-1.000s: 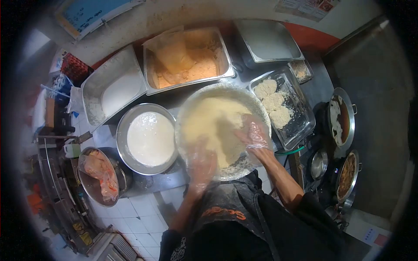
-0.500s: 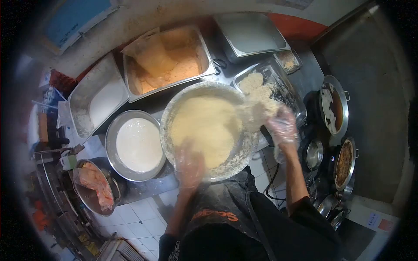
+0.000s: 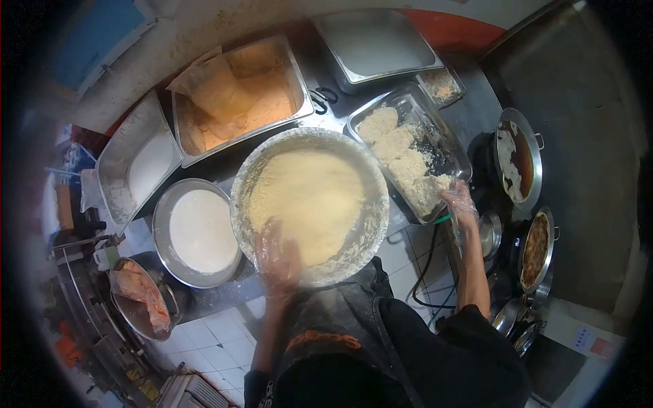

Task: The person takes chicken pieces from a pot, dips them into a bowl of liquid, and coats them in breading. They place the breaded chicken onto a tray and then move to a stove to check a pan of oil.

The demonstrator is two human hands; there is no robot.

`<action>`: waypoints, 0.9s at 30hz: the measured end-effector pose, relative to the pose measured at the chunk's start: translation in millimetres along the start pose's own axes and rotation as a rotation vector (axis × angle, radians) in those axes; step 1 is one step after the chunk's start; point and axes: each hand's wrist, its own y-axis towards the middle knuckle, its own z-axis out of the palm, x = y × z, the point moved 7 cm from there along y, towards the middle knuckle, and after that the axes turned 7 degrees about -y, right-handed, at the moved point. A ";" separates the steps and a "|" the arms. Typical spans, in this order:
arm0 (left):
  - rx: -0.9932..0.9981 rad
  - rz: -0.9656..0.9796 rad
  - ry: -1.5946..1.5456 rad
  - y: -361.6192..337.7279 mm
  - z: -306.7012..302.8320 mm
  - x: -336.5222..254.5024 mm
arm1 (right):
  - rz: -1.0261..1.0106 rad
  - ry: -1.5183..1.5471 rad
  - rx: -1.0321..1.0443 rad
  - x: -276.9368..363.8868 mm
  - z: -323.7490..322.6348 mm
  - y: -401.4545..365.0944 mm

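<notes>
A large metal bowl point(image 3: 378, 234) of pale yellow crumbs point(image 3: 309, 197) stands in the middle. My left hand point(image 3: 277, 258), in a clear plastic glove, rests over its near left rim with fingers apart, slightly blurred, holding nothing. To the right, a clear tray point(image 3: 457, 146) holds several crumb-coated pieces point(image 3: 401, 146). My right hand point(image 3: 460, 202), also gloved, is at the tray's near right corner, its fingers closed on the edge of a coated piece point(image 3: 430, 190) that lies low in the tray.
A bowl of white batter point(image 3: 204, 230) and a pot with pinkish bagged contents point(image 3: 143, 296) are at left. Behind stand a white-powder pan point(image 3: 151, 163), an orange-powder pan point(image 3: 262, 105), scissors point(image 3: 322, 100) and a steel pan point(image 3: 381, 51). Two woks point(image 3: 520, 163) point(image 3: 537, 251) are at right.
My right hand has moved from between the bowl and tray to the tray's near corner, with the coated piece. My left hand stays at the bowl. The whole view has shifted slightly.
</notes>
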 end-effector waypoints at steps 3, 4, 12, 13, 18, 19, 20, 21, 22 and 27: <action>0.002 -0.043 0.008 3.0 -1.8 -1.0 | 0.227 0.044 0.040 -41.4 6.5 26.0; 0.017 -0.027 0.056 4.1 -2.5 -4.1 | 0.259 0.091 0.051 -69.5 5.4 40.8; 0.036 -0.103 0.053 2.5 -1.9 -2.7 | 0.031 -0.493 0.212 -25.5 4.8 60.2; 0.035 -0.095 0.058 1.2 -0.9 -0.5 | -0.073 -0.681 0.015 -7.9 -0.3 51.3; -0.022 0.324 0.318 -12.0 1.8 -10.1 | -0.100 -0.663 0.110 -59.0 34.1 43.2; -0.004 0.102 0.159 -3.0 -3.4 -4.7 | -0.063 -0.615 0.172 -67.0 37.5 48.6; -0.010 -0.121 -0.012 0.7 -6.5 -0.1 | -0.023 -0.568 0.232 -75.5 40.6 53.6; -0.013 -0.051 0.053 0.3 -8.8 -6.7 | -0.200 -0.854 0.170 -20.4 47.6 32.6; -0.010 0.019 0.119 -1.1 -15.1 -10.6 | -0.147 -0.677 0.185 -12.3 45.5 33.8; -0.193 -0.164 0.128 -7.5 -112.1 -34.3 | -0.207 -0.407 0.085 152.4 88.8 -45.7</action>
